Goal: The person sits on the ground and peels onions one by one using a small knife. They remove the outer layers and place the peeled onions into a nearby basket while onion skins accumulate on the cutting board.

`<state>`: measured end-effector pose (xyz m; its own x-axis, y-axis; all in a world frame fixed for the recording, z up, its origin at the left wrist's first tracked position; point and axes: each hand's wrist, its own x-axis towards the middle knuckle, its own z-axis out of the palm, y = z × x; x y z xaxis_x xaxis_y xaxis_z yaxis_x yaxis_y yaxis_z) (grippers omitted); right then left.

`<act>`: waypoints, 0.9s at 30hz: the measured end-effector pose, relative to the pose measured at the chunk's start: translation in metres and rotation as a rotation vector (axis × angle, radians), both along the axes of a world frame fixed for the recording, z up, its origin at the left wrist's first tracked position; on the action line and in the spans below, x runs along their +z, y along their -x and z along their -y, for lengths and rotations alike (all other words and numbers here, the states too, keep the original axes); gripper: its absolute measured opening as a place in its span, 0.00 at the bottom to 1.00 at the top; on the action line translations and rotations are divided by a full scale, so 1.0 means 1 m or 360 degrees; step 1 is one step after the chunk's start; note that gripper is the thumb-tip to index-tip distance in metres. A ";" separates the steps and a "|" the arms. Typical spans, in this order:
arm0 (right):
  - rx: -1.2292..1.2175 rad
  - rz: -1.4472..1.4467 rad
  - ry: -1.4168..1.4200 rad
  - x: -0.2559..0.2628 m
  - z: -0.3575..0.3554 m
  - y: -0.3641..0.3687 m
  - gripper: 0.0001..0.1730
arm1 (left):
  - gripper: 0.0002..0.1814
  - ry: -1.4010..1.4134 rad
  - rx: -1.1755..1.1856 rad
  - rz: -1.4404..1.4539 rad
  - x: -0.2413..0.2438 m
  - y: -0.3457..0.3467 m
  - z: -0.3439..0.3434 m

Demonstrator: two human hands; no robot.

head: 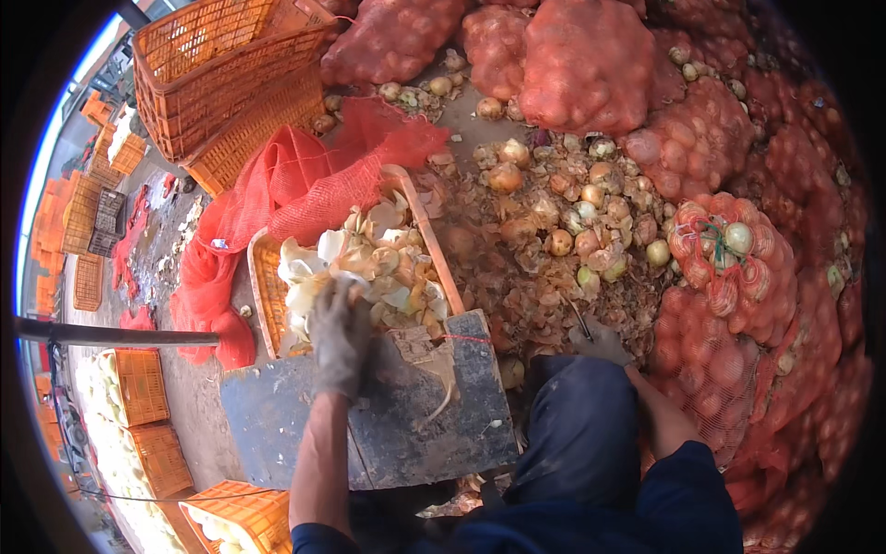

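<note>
My left hand (338, 339), in a grey glove, reaches over a worn dark board (284, 415) to the onion peelings (394, 277) heaped in an orange plastic crate (432, 256). Motion blurs its fingers, and a pale piece of onion lies right at their tips; whether they grip it is unclear. Beside my right knee, my gloved right hand (601, 344) is closed around a knife (579, 318) with a thin blade pointing up and away from me. Loose whole onions (559, 242) lie on dry skins (547, 294) just beyond the knife.
Red mesh sacks full of onions (588, 66) are piled ahead and to the right. An empty-looking red mesh sack (277, 187) drapes by the crate's far left side. Stacked orange crates (208, 90) stand behind it. A dark pole (118, 334) juts in from the left, above crates of pale onions (142, 388).
</note>
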<state>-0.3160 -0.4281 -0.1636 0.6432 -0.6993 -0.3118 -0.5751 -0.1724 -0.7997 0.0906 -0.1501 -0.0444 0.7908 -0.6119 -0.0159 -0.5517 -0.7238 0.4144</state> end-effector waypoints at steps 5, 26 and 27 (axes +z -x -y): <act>0.0071 -0.0129 0.0116 -0.006 0.036 -0.063 0.24 | 0.46 0.0033 0.0606 0.0147 -0.032 -0.081 -0.007; 0.0627 -0.1057 0.0266 -0.035 0.165 -0.272 0.48 | 0.38 -0.0996 -0.0253 -0.0488 -0.097 -0.111 -0.005; 0.0609 -0.1097 0.0183 -0.035 0.175 -0.282 0.47 | 0.36 -0.0963 -0.0293 -0.0356 -0.105 -0.112 -0.011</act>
<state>-0.0342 -0.6033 -0.1985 0.5336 -0.5210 -0.6662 -0.8181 -0.5175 -0.2506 0.2030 -0.1389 -0.1499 0.6120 -0.5682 -0.5500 -0.6366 -0.7667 0.0836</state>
